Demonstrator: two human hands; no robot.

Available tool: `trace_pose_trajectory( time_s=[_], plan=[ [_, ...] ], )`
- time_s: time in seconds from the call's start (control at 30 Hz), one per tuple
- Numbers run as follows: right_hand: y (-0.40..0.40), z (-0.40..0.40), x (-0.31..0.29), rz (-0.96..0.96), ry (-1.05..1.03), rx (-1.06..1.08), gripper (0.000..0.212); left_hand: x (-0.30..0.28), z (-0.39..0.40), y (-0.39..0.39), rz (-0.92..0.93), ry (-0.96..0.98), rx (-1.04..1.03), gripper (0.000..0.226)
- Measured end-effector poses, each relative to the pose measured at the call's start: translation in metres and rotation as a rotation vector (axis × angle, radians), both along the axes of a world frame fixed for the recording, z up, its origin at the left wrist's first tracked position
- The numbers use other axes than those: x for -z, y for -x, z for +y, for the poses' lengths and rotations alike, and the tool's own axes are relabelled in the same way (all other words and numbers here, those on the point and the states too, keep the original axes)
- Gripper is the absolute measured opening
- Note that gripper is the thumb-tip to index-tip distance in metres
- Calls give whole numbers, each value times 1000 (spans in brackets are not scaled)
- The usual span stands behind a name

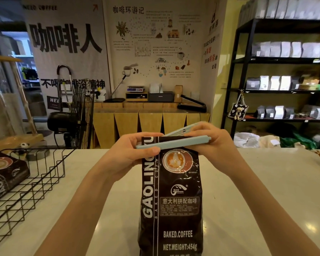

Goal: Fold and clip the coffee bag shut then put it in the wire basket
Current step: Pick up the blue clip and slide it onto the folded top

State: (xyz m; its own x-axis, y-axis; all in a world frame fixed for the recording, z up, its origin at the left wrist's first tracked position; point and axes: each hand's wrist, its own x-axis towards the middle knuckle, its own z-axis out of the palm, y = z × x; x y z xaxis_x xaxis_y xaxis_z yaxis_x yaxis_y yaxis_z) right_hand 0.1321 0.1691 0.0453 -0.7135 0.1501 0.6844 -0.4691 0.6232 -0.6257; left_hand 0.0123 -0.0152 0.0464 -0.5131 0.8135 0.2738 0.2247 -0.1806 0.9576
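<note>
**Clip half placed on the folded bag top**

The pale worktop carried a black wire basket on the left, and one dark bag already lay inside it. The coffee bag stood upright in the middle of the worktop, its top folded down. The left hand was closed on the bag top and on one end of the light blue clip. The right hand gripped the other end, and the clip arms stood apart. The clipping step seemed in hand. The next move probably called for pressing both arms together over the fold.
</note>
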Motion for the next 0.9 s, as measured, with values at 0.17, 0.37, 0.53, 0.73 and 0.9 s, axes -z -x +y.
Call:
trace_pose_trajectory(
  time_s=[0.17, 0.37, 0.53, 0.73, 0.9],
  plan=[
    [1, -2, -1, 5, -112, 106, 20, 0, 0, 3, -27, 18, 49, 38],
    [-6, 3, -9, -220, 135, -73, 21, 0, 0, -1, -3, 51, 75, 42],
    [-13, 5, -12, -331, 217, -62, 17, 0, 6, -9, 7, 52, 32, 33],
    [-14, 0, -14, -350, 279, -43, 18, 0, 6, -10, 9, 34, 1, 30],
    [-11, 0, -11, -350, 277, -19, 21, 0, 7, -13, -39, 10, -47, 28]
  ],
)
